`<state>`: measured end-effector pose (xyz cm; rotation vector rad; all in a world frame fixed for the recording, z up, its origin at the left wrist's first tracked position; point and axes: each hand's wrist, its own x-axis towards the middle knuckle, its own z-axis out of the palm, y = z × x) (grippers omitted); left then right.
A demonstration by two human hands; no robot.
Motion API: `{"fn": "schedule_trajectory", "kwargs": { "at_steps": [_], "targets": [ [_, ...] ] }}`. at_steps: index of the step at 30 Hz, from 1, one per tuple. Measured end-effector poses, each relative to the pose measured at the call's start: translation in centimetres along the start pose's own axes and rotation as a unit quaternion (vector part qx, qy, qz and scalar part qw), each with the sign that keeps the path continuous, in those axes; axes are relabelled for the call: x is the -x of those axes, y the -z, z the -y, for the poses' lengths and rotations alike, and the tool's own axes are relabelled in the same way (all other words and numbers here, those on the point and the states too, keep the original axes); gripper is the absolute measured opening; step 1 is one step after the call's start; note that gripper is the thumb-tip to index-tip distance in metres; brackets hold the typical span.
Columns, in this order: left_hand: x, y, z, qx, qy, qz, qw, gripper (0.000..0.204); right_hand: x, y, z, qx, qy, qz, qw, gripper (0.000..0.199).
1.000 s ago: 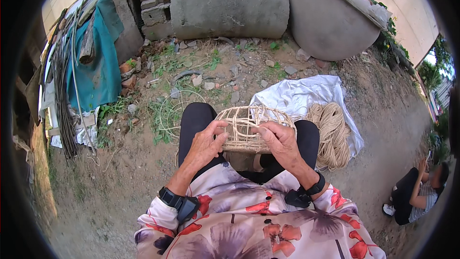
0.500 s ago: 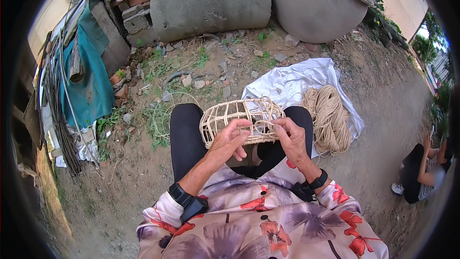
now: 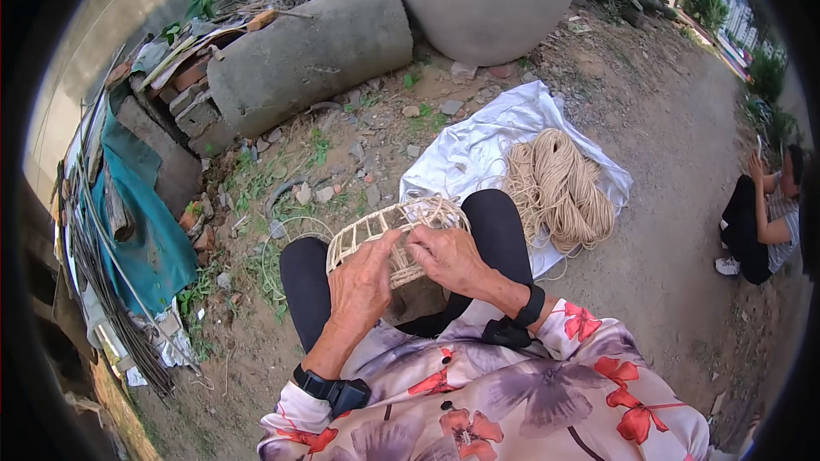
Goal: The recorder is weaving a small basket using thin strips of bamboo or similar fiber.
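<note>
An openwork basket (image 3: 363,235) of pale cord, woven over ribs, lies across my lap between my knees. My left hand (image 3: 363,282) is closed at its near side, fingers curled down against the weave and mostly hidden under the back of the hand. Close beside it, my right hand (image 3: 451,260) reaches over the basket's near right part with its fingers bent in a pinch. Whatever the right fingertips hold is hidden behind them. Past my right knee, a bundle of beige cord (image 3: 559,192) rests on a white plastic sheet (image 3: 453,158).
Behind lie a concrete cylinder (image 3: 312,55) and a large grey rounded slab (image 3: 487,4). At left are a teal tarp (image 3: 141,213) and bundled dark rods (image 3: 111,290). Stones and weeds dot the dirt ground. A person (image 3: 764,218) sits low at the far right.
The view has swung to the right and turned. My hands have gone from a fingertip pinch with palms partly showing to backs up, closer together over the basket.
</note>
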<state>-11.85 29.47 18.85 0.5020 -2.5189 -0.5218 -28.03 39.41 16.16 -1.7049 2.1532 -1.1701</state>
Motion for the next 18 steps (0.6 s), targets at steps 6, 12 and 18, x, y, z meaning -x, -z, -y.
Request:
{"fn": "schedule_trajectory", "kwargs": {
  "at_steps": [6,12,18],
  "targets": [
    [1.3,-0.7,2.0,0.038,0.084,0.071,0.993,0.071,-1.2,-3.6,0.5,-0.035,0.047,0.022,0.998,0.02],
    [0.1,-0.7,-1.1,-0.042,0.042,0.046,0.997,0.047,0.4,-2.4,-0.7,-0.073,0.044,-0.072,0.994,0.016],
    [-0.5,-0.1,-2.1,0.083,0.172,0.087,0.978,0.049,0.7,-2.8,-1.8,-0.087,0.078,-0.047,0.992,0.014]
  ]
}}
